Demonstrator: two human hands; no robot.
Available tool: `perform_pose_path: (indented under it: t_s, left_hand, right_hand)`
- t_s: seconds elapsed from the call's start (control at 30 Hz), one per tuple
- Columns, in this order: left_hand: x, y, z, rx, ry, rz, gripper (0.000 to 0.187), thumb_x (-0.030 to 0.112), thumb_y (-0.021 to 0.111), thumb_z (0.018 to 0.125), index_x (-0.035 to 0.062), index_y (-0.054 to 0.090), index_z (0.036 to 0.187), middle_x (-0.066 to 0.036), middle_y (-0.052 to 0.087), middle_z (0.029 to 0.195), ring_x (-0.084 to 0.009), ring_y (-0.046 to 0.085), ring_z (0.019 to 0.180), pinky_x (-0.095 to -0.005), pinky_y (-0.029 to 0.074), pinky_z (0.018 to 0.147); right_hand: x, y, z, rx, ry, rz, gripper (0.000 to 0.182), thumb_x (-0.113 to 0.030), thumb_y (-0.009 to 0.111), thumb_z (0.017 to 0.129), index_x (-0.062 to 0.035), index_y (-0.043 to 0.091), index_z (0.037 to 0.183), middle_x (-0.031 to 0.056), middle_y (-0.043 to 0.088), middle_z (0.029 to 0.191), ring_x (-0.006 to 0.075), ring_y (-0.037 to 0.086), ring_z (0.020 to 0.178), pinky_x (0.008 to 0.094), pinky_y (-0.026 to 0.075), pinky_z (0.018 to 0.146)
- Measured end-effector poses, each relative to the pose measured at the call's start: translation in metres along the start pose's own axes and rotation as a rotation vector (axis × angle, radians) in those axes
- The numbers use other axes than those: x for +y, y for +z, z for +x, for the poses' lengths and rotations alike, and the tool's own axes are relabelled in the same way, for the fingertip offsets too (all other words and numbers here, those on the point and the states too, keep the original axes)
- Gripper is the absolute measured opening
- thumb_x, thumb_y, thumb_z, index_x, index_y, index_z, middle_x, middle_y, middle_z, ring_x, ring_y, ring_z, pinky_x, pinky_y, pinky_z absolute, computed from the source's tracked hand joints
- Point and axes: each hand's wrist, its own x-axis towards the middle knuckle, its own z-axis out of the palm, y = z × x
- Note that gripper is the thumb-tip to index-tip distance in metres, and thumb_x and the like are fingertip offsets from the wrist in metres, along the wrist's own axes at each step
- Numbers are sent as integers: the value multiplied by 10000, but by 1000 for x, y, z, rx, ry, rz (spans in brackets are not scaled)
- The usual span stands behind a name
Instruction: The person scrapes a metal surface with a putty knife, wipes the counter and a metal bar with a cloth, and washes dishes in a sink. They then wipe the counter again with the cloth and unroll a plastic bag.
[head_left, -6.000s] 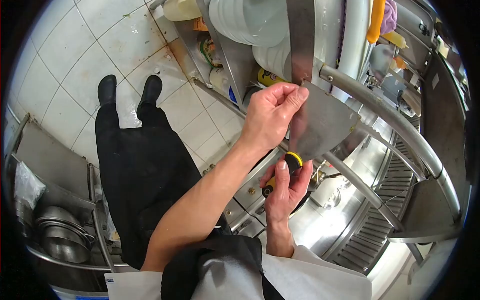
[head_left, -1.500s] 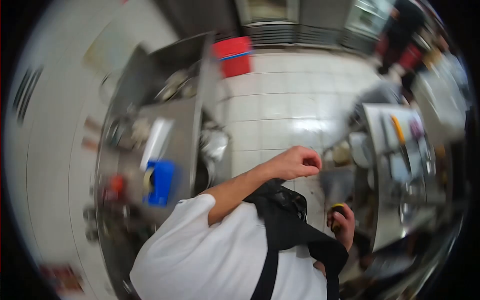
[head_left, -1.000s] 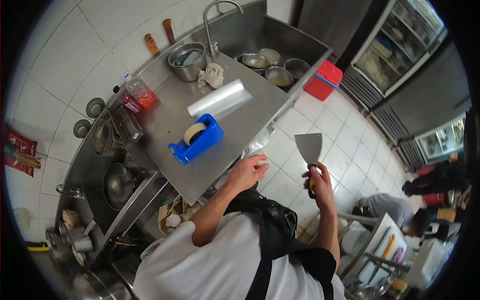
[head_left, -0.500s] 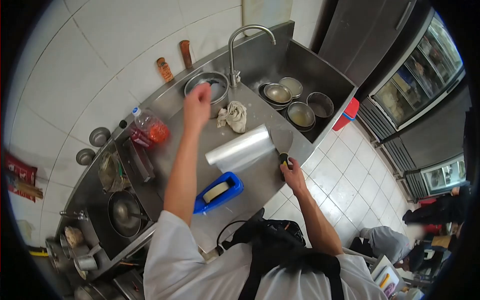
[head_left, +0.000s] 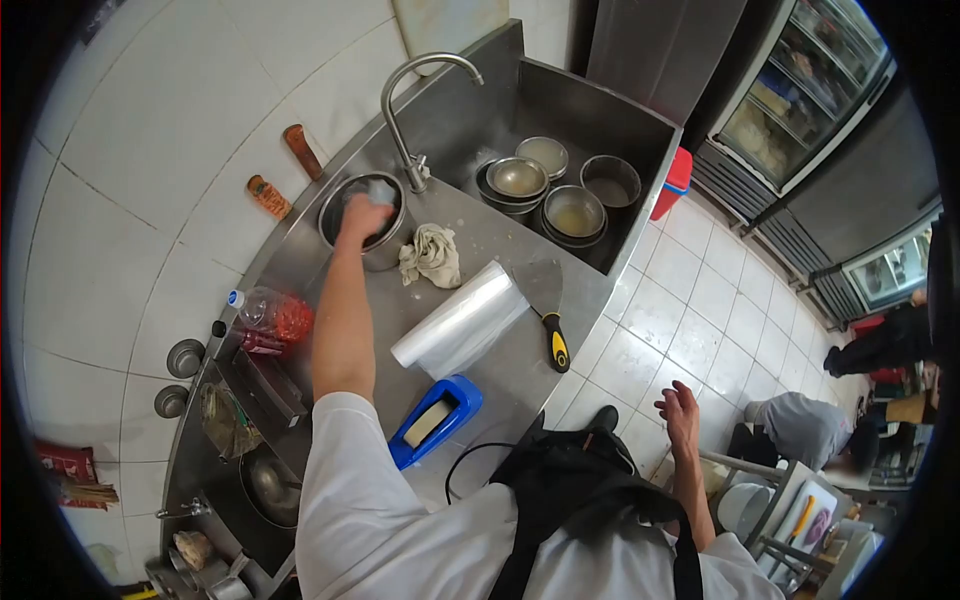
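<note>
My left hand [head_left: 367, 215] reaches down into a round metal pot [head_left: 393, 252] at the back of the steel counter. Its fingers are hidden, next to a pale, filmy material [head_left: 378, 190] in the pot. My right hand [head_left: 682, 412] hangs in the air beyond the counter's edge, fingers apart and holding nothing. Nearest to it on the counter lies a wide-bladed scraper [head_left: 556, 343] with a yellow and black handle. A roll of clear plastic bags or film [head_left: 455, 315] and a blue tape dispenser [head_left: 436, 420] lie in the middle. A crumpled cloth [head_left: 431, 254] sits beside the pot.
A sink [head_left: 640, 250] with stacked metal bowls [head_left: 518, 178] and a tap [head_left: 398, 110] are at the back right. Bottles [head_left: 270, 312] and a wok [head_left: 265, 485] stand to the left. A crouching person [head_left: 810, 425] is at far right, near a loaded cart [head_left: 790, 530].
My right hand has let go of the scraper, now on the counter, and moved right, off the counter. My left hand has lowered into the pot. The view has shifted.
</note>
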Motion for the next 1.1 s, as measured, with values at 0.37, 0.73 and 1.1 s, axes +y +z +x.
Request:
perform_pose_path:
  t_s: [0.37,0.73,1.1]
  left_hand:
    - [17,-58,-6,163,59,-691,462,243,693,822,-29,617,1188,-162,647,1131,-272,611,1024,-377,465,886]
    - [-1,-36,22,459,-72,-83,518,360,590,796,-129,651,958,-342,632,999,-484,603,1003,-487,469,886]
    - [335,144,-221,-834,767,-635,480,268,678,862,-7,569,1240,-108,631,1155,-206,597,1021,-350,462,904]
  right_hand:
    - [26,-37,-16,41,22,28,460,-262,529,977,32,495,1328,124,668,1066,198,675,869,294,502,709]
    - [75,-37,-53,80,9,-184,373,-211,560,944,27,578,1231,111,685,962,161,674,782,283,501,646]
    - [-76,-13,-11,-98,-375,310,809,-226,707,870,-122,236,1520,143,384,1458,301,444,1294,390,428,1034]
